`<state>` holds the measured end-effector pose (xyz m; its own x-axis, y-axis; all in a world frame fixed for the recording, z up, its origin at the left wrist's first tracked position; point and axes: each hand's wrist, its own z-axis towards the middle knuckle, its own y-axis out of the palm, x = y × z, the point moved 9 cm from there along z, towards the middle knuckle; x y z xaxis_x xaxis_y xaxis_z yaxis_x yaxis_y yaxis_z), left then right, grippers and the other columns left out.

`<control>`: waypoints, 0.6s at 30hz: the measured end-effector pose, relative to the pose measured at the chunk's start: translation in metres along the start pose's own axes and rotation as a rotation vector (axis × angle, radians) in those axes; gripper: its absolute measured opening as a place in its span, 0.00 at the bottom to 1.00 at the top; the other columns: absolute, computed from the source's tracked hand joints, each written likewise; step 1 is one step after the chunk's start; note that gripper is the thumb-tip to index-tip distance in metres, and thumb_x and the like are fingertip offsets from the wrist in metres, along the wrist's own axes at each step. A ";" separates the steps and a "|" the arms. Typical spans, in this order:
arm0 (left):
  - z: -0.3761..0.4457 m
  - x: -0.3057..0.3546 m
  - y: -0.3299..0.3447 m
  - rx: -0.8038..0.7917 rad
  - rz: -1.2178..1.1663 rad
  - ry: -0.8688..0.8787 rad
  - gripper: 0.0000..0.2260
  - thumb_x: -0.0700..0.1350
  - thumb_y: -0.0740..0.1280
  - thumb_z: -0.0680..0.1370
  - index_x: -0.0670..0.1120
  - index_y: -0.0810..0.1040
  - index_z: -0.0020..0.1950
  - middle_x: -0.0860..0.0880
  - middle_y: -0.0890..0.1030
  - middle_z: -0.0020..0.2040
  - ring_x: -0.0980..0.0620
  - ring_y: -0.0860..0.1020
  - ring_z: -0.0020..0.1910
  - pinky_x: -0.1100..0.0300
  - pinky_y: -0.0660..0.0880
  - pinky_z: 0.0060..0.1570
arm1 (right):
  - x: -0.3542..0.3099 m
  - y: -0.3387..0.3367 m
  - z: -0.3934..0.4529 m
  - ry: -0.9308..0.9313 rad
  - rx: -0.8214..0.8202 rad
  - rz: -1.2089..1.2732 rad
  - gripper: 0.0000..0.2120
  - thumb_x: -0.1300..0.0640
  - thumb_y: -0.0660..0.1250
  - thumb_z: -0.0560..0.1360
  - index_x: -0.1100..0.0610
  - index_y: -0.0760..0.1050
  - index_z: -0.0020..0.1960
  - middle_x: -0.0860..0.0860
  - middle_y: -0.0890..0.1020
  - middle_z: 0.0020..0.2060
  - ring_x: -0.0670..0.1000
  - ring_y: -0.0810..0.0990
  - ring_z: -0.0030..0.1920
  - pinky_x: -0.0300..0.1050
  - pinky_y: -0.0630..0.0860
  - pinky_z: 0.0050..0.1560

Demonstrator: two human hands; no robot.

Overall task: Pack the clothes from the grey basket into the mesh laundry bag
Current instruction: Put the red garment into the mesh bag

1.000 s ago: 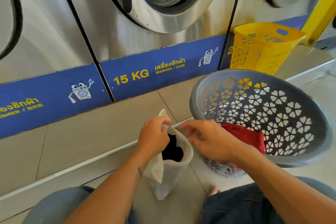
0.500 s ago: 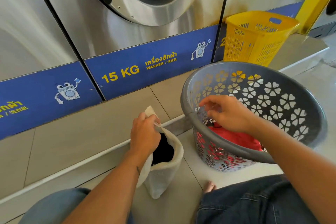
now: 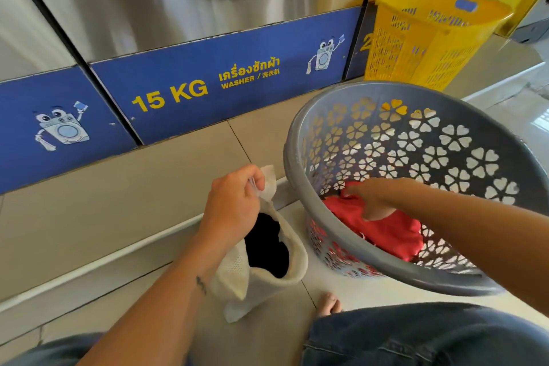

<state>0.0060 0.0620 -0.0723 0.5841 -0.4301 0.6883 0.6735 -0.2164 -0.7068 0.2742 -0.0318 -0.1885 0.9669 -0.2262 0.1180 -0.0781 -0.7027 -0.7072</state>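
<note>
Cloth (image 3: pixel 386 232) in basket (image 3: pixel 297 157) looks soft, light — your right hand (image 3: pixel 375 199) is closing on a bunched fold, left hand (image 3: pixel 234 205) pinching bag (image 3: pixel 285 276) rim open.

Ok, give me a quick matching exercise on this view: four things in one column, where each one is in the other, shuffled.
1. left hand
2. right hand
3. black garment
4. yellow basket

A. inside the mesh bag
B. on the ledge by the washer
C. gripping the bag's rim
D. on the red garment in the grey basket

Pairs: 1-C, 2-D, 3-A, 4-B
</note>
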 end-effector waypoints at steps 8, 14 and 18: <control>0.014 0.005 0.002 -0.059 -0.173 -0.016 0.15 0.34 0.58 0.73 0.45 0.80 0.33 0.58 0.74 0.28 0.63 0.74 0.33 0.75 0.65 0.29 | 0.001 0.041 0.075 0.025 -0.157 0.016 0.52 0.38 0.72 0.67 0.42 0.44 0.79 0.56 0.67 0.75 0.61 0.68 0.72 0.56 0.69 0.67; 0.015 -0.029 0.004 -0.105 -0.068 -0.112 0.11 0.44 0.61 0.73 0.49 0.83 0.37 0.52 0.81 0.40 0.56 0.77 0.41 0.59 0.75 0.42 | -0.008 0.103 0.095 0.182 -0.179 -0.012 0.43 0.41 0.63 0.77 0.52 0.40 0.79 0.62 0.60 0.73 0.66 0.66 0.72 0.54 0.68 0.68; 0.018 -0.046 0.002 -0.086 0.032 -0.101 0.15 0.33 0.62 0.75 0.49 0.85 0.43 0.53 0.81 0.46 0.54 0.77 0.45 0.58 0.75 0.49 | -0.025 0.081 0.095 0.011 -0.002 -0.129 0.28 0.52 0.63 0.78 0.55 0.60 0.75 0.58 0.73 0.65 0.59 0.79 0.62 0.51 0.78 0.57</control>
<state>-0.0119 0.0970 -0.1023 0.6500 -0.3485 0.6754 0.6152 -0.2805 -0.7368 0.2673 -0.0187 -0.3150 0.9662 -0.1411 0.2157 0.0465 -0.7278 -0.6842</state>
